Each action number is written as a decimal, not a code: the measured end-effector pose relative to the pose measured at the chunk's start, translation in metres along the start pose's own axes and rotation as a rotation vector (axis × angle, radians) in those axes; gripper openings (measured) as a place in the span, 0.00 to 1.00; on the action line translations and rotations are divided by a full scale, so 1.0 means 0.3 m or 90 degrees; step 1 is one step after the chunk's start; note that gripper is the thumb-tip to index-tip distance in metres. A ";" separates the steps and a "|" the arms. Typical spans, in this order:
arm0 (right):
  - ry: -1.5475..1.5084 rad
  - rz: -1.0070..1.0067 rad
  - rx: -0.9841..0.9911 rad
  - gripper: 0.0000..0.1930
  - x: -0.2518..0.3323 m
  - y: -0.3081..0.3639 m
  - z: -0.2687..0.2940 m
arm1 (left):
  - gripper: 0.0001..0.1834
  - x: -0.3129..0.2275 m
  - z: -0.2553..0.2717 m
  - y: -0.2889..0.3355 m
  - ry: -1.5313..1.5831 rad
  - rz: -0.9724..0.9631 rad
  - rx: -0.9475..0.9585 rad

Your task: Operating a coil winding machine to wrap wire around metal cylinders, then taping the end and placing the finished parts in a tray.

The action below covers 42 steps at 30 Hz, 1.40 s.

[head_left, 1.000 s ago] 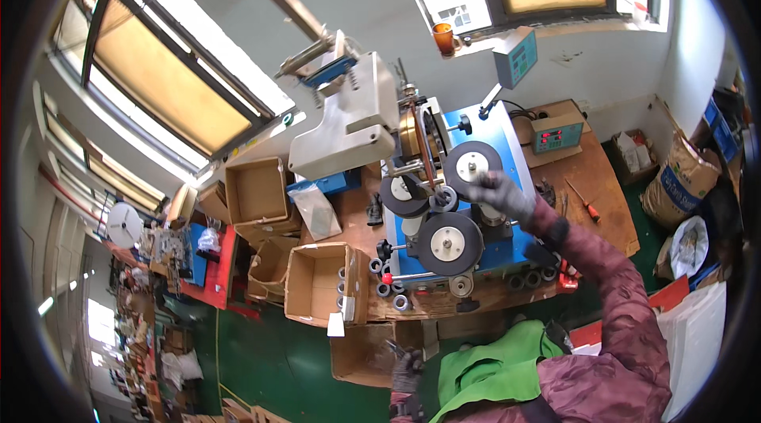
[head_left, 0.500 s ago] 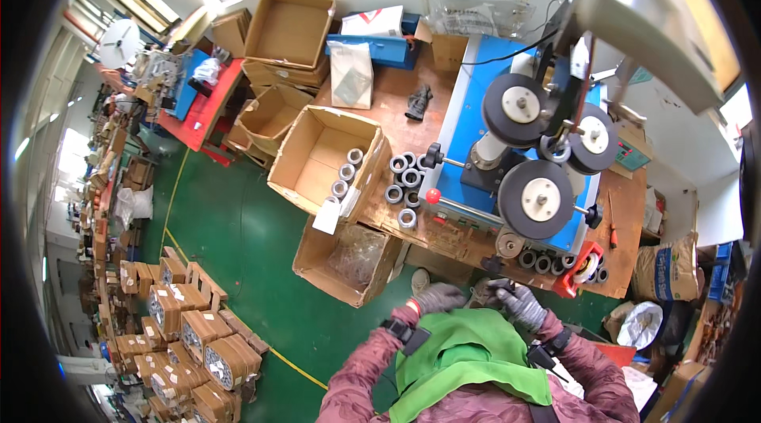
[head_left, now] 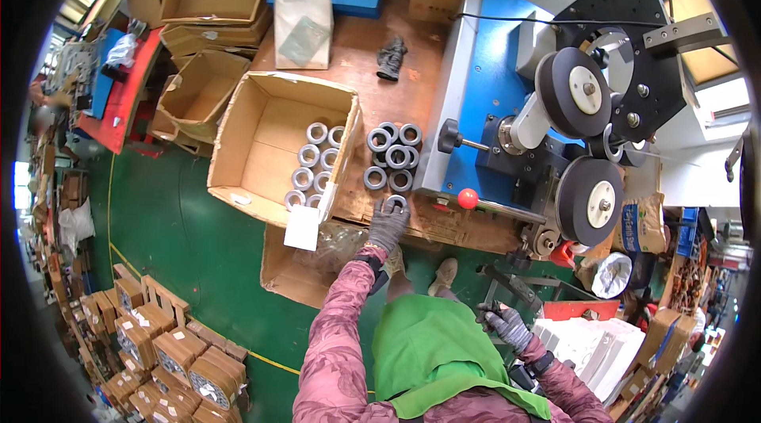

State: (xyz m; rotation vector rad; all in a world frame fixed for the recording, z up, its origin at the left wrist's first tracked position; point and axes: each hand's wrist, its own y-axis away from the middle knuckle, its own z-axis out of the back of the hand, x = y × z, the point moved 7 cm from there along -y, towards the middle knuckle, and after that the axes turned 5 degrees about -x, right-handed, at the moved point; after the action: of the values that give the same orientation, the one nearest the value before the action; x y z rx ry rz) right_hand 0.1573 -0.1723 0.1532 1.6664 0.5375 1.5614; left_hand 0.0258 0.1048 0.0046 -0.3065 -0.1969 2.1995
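My left hand (head_left: pixel 389 225), in a grey glove, reaches to the table's front edge with its fingers closed around a steel ring (head_left: pixel 396 202). Just beyond it, several more grey rings (head_left: pixel 398 156) lie grouped and partly stacked on the wooden table. My right hand (head_left: pixel 510 328), also gloved, is held low beside the green apron (head_left: pixel 436 336). Its fingers are curled near a small dark shape, which I cannot make out. An open cardboard box (head_left: pixel 254 137) left of the grouped rings holds further rings in two rows.
The blue machine (head_left: pixel 468 98) with dark abrasive wheels (head_left: pixel 588 199) and a red ball knob (head_left: pixel 468 199) occupies the right side. A dark glove (head_left: pixel 391 58) lies farther back on the table. Another carton (head_left: pixel 289 264) with clear plastic sits below the table edge.
My left hand has moved from the apron forward to a ring at the table edge. My right hand has lowered slightly. The view has shifted, with the machine appearing farther right.
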 end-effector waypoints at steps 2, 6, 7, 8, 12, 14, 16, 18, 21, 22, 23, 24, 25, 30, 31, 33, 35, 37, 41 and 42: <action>0.026 0.004 -0.032 0.11 -0.001 -0.013 0.014 | 0.16 0.000 -0.009 -0.033 0.032 0.005 0.048; 0.235 0.141 -0.137 0.07 0.080 -0.052 0.044 | 0.19 0.047 0.025 -0.011 0.465 0.329 0.202; 0.328 0.198 -0.165 0.08 0.117 -0.064 0.045 | 0.20 0.040 -0.009 0.076 0.857 0.616 0.281; 0.328 0.263 -0.175 0.09 0.173 -0.076 0.024 | 0.22 0.041 -0.007 0.153 1.033 0.595 0.227; 0.143 0.427 -0.183 0.13 0.325 -0.102 -0.024 | 0.26 -0.230 0.466 0.142 1.333 0.672 0.209; -0.058 0.148 0.067 0.16 0.293 -0.083 -0.139 | 0.31 -0.266 0.632 0.157 1.039 0.502 0.077; -0.148 0.090 0.185 0.18 0.255 0.011 -0.229 | 0.30 -0.337 0.778 0.185 1.002 0.502 0.030; -0.185 0.033 0.411 0.22 0.224 0.137 -0.322 | 0.29 -0.388 0.885 0.225 0.970 0.513 -0.024; 0.036 0.125 0.432 0.19 0.199 0.324 -0.318 | 0.25 -0.424 0.964 0.319 0.849 0.458 -0.097; 0.040 0.330 0.353 0.14 0.180 0.328 -0.301 | 0.24 -0.437 0.982 0.344 0.851 0.471 -0.118; 0.136 0.658 0.242 0.11 0.257 0.396 -0.268 | 0.24 -0.457 0.999 0.374 0.841 0.480 -0.127; 0.163 0.723 0.207 0.11 0.303 0.458 -0.264 | 0.25 -0.472 1.017 0.402 0.854 0.497 -0.142; 0.190 0.787 0.168 0.11 0.347 0.528 -0.262 | 0.25 -0.486 1.033 0.433 0.868 0.513 -0.155; 0.280 0.954 0.252 0.16 0.397 0.688 -0.339 | 0.35 -0.529 1.059 0.491 0.882 0.533 -0.258; 0.263 0.942 0.257 0.16 0.389 0.684 -0.350 | 0.35 -0.517 1.046 0.502 0.884 0.523 -0.258; 0.195 0.885 0.223 0.08 0.474 0.673 -0.328 | 0.33 -0.485 1.008 0.531 0.798 0.530 -0.225; 0.108 0.823 0.252 0.07 0.526 0.596 -0.336 | 0.31 -0.463 0.998 0.542 0.875 0.535 -0.237; 0.078 0.769 0.249 0.08 0.579 0.531 -0.370 | 0.31 -0.455 1.044 0.528 0.943 0.477 -0.188; 0.062 0.329 0.314 0.11 0.538 0.334 -0.539 | 0.31 -0.335 1.136 0.544 1.005 0.410 -0.132; -0.058 0.194 0.371 0.11 0.493 0.293 -0.590 | 0.31 -0.294 1.159 0.548 0.971 0.408 -0.110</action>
State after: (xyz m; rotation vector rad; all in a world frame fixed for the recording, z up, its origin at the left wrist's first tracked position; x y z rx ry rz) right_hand -0.0080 -0.0707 0.3058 2.3373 0.7697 1.6248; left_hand -0.1482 -0.0753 0.3095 -2.2013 0.6324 1.8815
